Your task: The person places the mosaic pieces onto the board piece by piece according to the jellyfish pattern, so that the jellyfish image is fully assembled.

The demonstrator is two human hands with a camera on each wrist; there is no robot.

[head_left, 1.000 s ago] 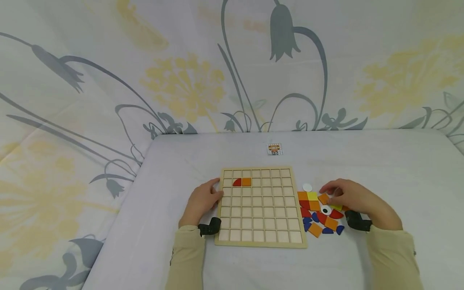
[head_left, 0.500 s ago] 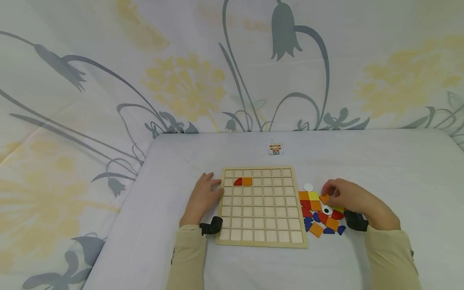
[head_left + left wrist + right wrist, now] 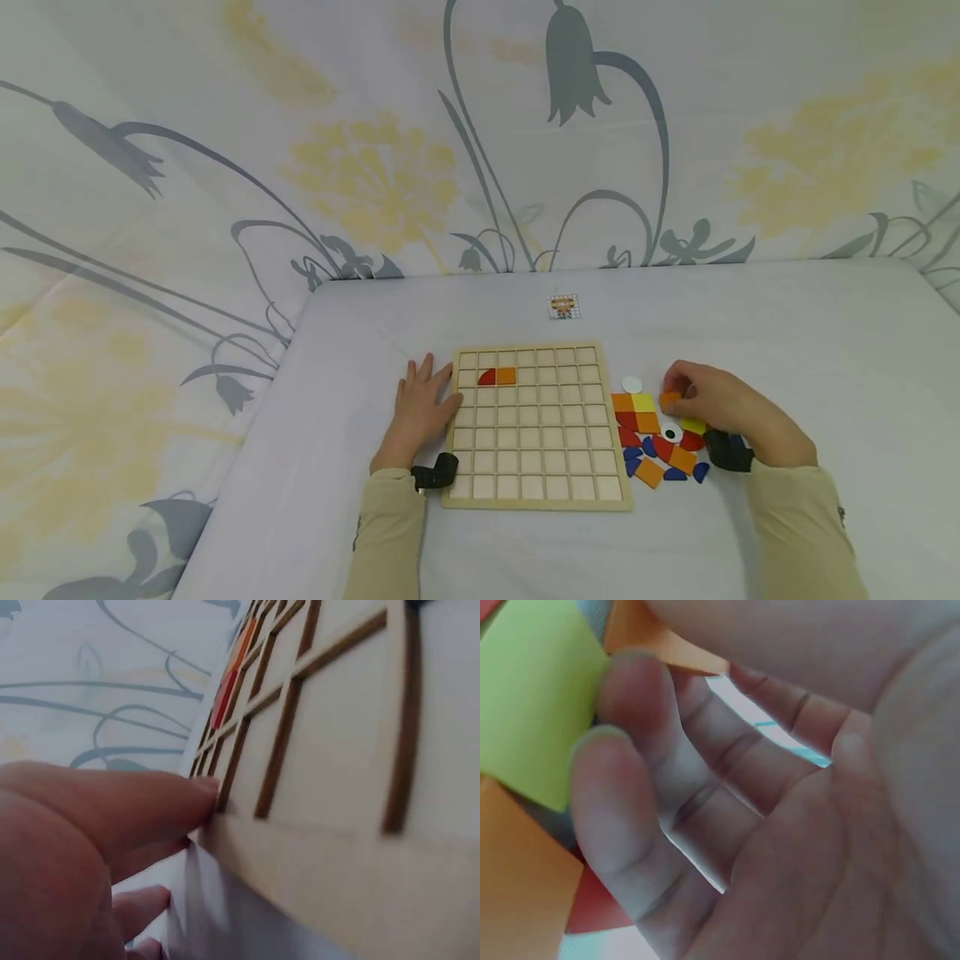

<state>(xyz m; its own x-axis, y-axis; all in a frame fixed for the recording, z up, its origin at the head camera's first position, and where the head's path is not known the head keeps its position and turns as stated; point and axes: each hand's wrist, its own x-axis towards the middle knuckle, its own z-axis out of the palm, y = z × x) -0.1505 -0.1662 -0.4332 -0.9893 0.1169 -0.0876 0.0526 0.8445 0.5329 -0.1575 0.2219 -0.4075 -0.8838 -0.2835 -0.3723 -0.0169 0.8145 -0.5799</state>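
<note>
My right hand pinches an orange square tile between thumb and fingertips, just above the pile's upper right. In the right wrist view part of this orange tile shows under the thumb, near a yellow tile. A wooden grid board lies flat on the white cloth. My left hand is at its left edge, fingers spread, with the thumb on the rim. In the board's second row sit a red quarter-circle tile and an orange square, side by side.
Right of the board, loose pieces lie close together: orange squares, a yellow square, red and blue rounded pieces, a white disc and an eye disc. A small pattern card lies behind the board.
The orange square in my right hand has come up from the pile and is tilted in the fingers. My left fingers have spread away from the board's edge; the thumb stays there.
</note>
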